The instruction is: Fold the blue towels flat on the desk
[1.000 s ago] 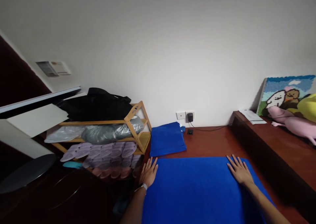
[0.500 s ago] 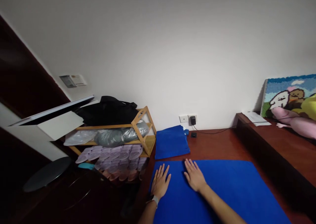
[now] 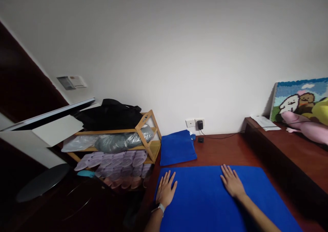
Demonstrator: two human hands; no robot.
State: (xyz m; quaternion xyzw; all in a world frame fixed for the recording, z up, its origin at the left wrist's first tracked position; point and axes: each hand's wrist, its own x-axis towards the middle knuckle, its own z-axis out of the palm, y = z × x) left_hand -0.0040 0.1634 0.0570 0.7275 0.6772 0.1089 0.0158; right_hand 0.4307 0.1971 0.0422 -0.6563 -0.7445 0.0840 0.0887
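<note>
A bright blue cloth point(image 3: 200, 198) lies spread flat over the reddish-brown wooden table point(image 3: 230, 146). My left hand point(image 3: 166, 190) rests palm down on its far left corner, fingers apart, a watch on the wrist. Farther right, my right hand point(image 3: 232, 181) is laid flat near the cloth's far edge with its fingers stretched out. Neither hand holds anything. Just beyond the spread cloth, against the wall, sits a folded blue cloth point(image 3: 178, 147).
Left of the table stands a wooden rack point(image 3: 151, 136) with slippers point(image 3: 123, 160) and a black bag point(image 3: 110, 116). A plug adapter point(image 3: 200, 124) sits in the wall socket. On the raised ledge at right are papers point(image 3: 265, 122), a pink plush toy point(image 3: 304, 126) and a fluffy picture point(image 3: 294, 100).
My right hand has slid to the right along the far edge of the spread cloth. My left hand stays at the left corner.
</note>
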